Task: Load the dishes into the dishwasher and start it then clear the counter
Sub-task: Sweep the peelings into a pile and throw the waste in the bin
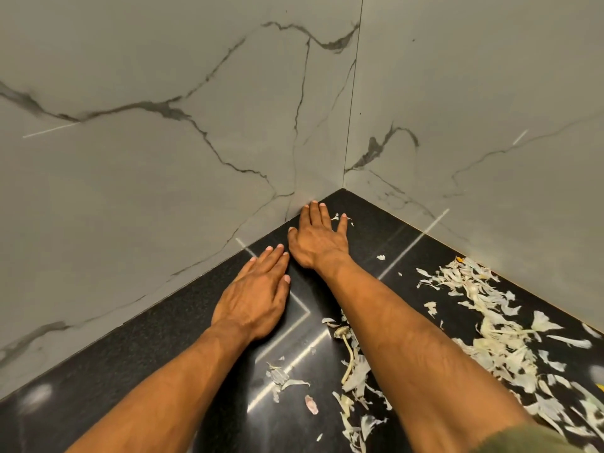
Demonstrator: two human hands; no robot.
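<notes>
In the head view, a glossy black table (183, 325) runs into a far corner where two grey, dark-veined marble walls (163, 178) meet. Both bare arms reach forward over it. The left hand (253, 297) lies flat, palm down, fingers straight and close together, holding nothing; its fingertips point toward the left wall and end just short of it. The right hand (318, 238) lies farther in, also flat and palm down with fingers spread, holding nothing; its longest fingertips touch the foot of the left wall near the corner, and its wrist sits just beside the left hand's fingertips. The thing to be cleared, a litter of pale garlic peels (490, 325), lies mostly to the right of the right forearm, heaped thickest along the right wall and trailing toward the near right edge. A thinner scatter of peels lies between the two forearms, with a dried garlic stem (349, 349) among them and one pinkish scrap (311, 404) nearer the camera (what it is cannot be told). A few small bits (336, 218) lie by the right hand's fingers. An olive sleeve (526, 439) shows at the near right.
</notes>
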